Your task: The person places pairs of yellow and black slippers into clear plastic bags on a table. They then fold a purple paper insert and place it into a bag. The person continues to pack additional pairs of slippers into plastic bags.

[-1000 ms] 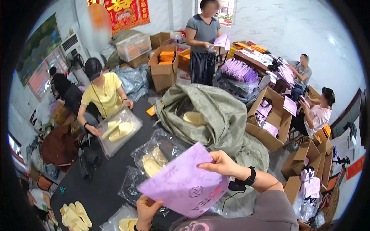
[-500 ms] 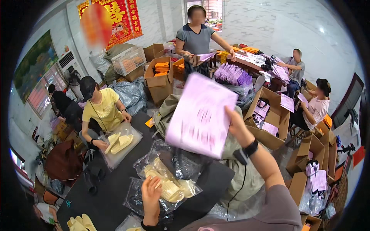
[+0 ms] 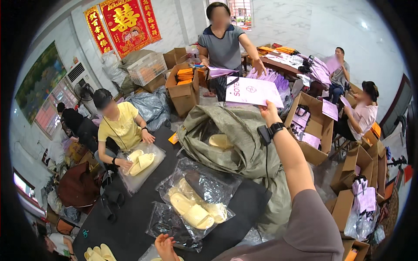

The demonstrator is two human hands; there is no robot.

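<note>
With my right arm stretched far out, my right hand [image 3: 271,112] grips the near edge of a flat pink paper bag [image 3: 252,90] with dark printing. A standing person's hand [image 3: 258,68] is just beyond its far edge. My left hand [image 3: 166,247] is low at the table's near edge, fingers loosely bent and apart, with nothing seen in them. Just beyond it, pale yellow slippers [image 3: 198,214] lie in clear plastic bags [image 3: 217,182] on the black table [image 3: 143,191]. A large grey-green woven sack [image 3: 244,126] stands open below my right forearm, with a yellow slipper [image 3: 220,141] inside.
Across the table, a person in yellow [image 3: 119,126] handles bagged slippers [image 3: 141,162]. The standing person [image 3: 223,48] also holds a pink bag [image 3: 221,72]. Cardboard boxes [image 3: 320,148] with pink bags stand at right; another box [image 3: 182,93] holds orange packs. Scissors [image 3: 85,233] lie at left.
My right hand has carried the pink bag up and away toward the standing person, tilting it flatter. My left hand has drawn back from the bagged slippers toward the lower edge.
</note>
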